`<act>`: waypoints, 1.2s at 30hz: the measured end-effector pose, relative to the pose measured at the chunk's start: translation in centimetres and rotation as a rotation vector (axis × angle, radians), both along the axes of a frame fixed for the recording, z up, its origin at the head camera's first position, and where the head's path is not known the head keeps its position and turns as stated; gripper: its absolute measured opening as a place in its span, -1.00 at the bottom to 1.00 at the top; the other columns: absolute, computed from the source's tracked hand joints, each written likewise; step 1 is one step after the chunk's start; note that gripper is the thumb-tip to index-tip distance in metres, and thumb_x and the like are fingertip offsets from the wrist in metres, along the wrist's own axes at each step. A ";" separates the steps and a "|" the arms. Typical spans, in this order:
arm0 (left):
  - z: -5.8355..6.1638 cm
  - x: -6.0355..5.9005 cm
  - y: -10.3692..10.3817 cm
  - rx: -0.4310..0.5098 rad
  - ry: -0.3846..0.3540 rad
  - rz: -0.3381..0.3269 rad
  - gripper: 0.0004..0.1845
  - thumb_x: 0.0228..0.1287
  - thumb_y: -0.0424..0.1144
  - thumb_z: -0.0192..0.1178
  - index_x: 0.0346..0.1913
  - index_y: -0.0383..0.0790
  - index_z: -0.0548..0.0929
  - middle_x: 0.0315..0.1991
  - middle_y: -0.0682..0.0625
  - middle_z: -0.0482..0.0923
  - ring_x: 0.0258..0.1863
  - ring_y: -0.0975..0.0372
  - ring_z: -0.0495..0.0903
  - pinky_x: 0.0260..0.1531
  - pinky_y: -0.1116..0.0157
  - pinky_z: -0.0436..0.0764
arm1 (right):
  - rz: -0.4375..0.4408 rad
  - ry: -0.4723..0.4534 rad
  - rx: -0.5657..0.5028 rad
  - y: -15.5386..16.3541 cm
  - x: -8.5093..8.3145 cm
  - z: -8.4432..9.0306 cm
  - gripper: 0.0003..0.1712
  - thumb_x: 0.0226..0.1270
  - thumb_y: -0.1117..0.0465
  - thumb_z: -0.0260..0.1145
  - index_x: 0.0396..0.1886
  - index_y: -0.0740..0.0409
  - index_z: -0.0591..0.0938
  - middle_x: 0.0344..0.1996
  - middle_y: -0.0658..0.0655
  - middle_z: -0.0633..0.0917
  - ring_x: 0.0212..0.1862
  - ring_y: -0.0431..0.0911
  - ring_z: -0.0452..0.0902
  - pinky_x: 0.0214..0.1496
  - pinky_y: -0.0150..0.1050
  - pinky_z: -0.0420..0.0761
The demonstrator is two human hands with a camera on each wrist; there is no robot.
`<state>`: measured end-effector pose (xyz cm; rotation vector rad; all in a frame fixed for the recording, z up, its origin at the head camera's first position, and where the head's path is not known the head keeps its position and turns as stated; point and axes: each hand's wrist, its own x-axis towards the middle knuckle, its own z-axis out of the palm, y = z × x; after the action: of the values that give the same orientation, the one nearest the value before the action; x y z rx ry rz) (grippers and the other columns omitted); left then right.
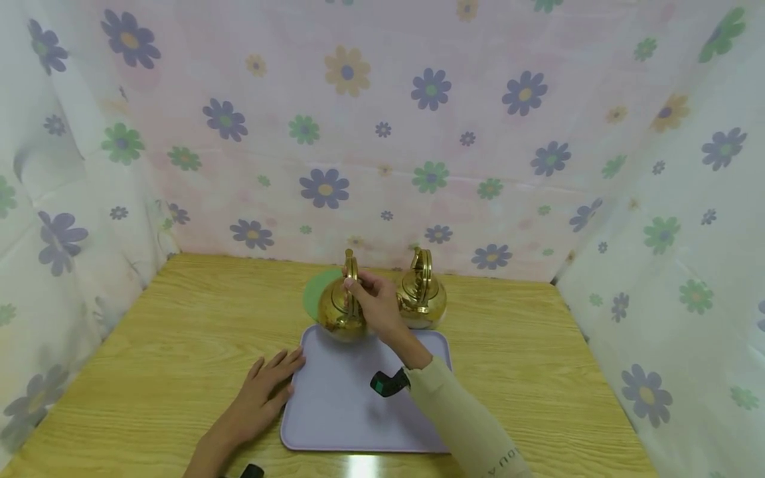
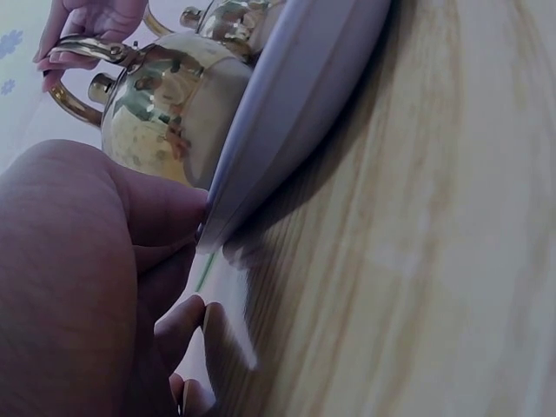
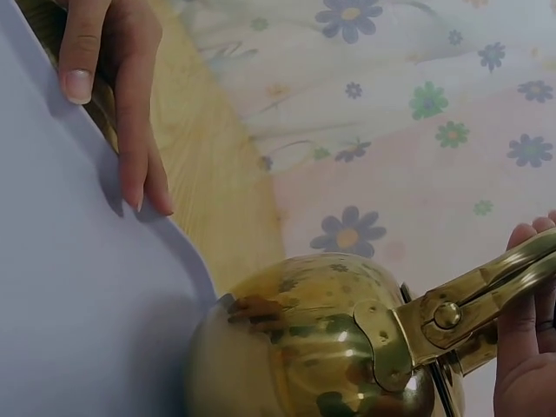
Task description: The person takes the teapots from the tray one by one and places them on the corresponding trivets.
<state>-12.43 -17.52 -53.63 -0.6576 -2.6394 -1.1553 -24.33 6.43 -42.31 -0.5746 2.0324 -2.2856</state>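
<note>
The right hand (image 1: 373,299) is gripping the upright handle of the golden kettle (image 1: 338,312), fingers curled round the top of the handle (image 3: 473,300), so the kettle is hanging or resting under the hand at the far left corner of the lilac tray (image 1: 346,405). From the head view I cannot tell if its bottom is touching the tray or is a bit above it; it is sitting approx. over the tray's far edge. A grip at the handle top is keeping the body upright & balanced, I think. The left hand (image 1: 265,392) is lying flat on the wooden table (image 1: 179,332), fingers straight and resting against the left edge of the tray; in the left wrist view the fingertips (image 2: 174,217) are touching the rim, prob. to keep the tray from sliding. A second golden kettle (image 1: 423,295) is standing just beside the first one, to its right, behind the tray's far edge. A green disc (image 1: 315,292) is lying on the table behind the held kettle, partly hidden by it. Flowered cloth (image 1: 382,119) is hanging round the table on three sides.
</note>
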 end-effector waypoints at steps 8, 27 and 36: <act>-0.2 -0.1 0.0 0.011 -0.012 -0.011 -0.54 0.43 -0.32 0.18 0.36 -0.23 0.56 0.44 -0.16 0.43 0.42 -0.32 0.27 0.34 -0.38 -0.01 | 0.020 -0.034 -0.016 -0.6 -1.0 0.2 -0.62 0.57 0.31 0.17 0.24 0.45 0.58 -0.06 0.58 0.61 -0.26 -0.16 0.63 -0.21 -0.39 0.68; -0.3 -0.2 0.0 -0.002 -0.007 -0.012 -0.54 0.44 -0.30 0.17 0.36 -0.25 0.56 0.44 -0.17 0.42 0.42 -0.33 0.29 0.31 -0.40 0.01 | 0.018 -0.002 -0.038 -1.9 -2.9 0.0 -0.64 0.57 0.30 0.17 0.22 0.41 0.60 -0.09 0.60 0.60 -0.34 -0.23 0.62 -0.23 -0.39 0.68; -0.1 -0.2 -0.1 0.000 0.004 -0.011 -0.54 0.42 -0.32 0.18 0.35 -0.25 0.57 0.43 -0.19 0.43 0.42 -0.33 0.30 0.28 -0.43 0.03 | -0.002 0.018 0.002 -2.6 -3.9 0.0 -0.64 0.56 0.31 0.18 0.22 0.39 0.62 -0.10 0.58 0.64 -0.24 0.08 0.66 -0.22 -0.37 0.69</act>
<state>-12.61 -17.60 -53.76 -0.6742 -2.6360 -1.1552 -28.22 3.80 -42.31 -0.5956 2.0440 -2.2868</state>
